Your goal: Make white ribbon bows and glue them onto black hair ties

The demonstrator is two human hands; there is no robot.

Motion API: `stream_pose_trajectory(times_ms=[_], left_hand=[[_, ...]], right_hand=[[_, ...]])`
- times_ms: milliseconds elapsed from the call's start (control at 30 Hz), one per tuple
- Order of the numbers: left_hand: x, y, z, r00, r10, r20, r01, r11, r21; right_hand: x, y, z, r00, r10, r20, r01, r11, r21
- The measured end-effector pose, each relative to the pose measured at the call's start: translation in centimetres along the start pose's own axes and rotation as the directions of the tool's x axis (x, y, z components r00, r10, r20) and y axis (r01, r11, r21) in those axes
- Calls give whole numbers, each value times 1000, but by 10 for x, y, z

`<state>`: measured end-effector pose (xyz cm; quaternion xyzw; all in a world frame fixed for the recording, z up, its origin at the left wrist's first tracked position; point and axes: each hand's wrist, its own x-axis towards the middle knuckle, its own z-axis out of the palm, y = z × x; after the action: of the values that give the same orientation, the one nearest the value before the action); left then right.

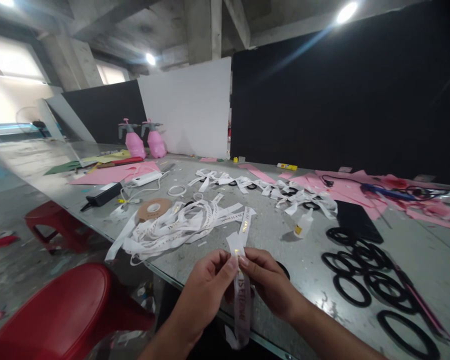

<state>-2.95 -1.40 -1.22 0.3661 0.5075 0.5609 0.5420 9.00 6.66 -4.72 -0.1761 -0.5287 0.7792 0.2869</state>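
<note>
one white ribbon [242,307], shiny gold and brownish lettering, pinched by left hand [212,281] and right hand [269,281]

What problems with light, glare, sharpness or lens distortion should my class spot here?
Head view: a ceiling lamp throws a bluish streak over the black panel; head view, far left: the window is washed out; head view, lower left: the red stool looks stretched; head view, centre: lettering on the held ribbon is slightly soft.
</note>
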Motion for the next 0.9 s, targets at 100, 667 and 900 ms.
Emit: stream_pose_trajectory(times_ms=[100, 667, 900], left_hand=[[1, 1, 0, 999, 44, -18, -43, 998, 50], [-1, -15, -4, 999, -21, -44, 14, 987, -160], [1, -9, 0, 996, 87, 18, -85, 993, -85]], right_hand=[[2, 0, -1, 999, -44, 9, 45, 998, -54], [1, -1, -2, 991, -3, 132, 12, 998, -64], [2, 0, -4, 996, -45, 77, 52, 994, -97]])
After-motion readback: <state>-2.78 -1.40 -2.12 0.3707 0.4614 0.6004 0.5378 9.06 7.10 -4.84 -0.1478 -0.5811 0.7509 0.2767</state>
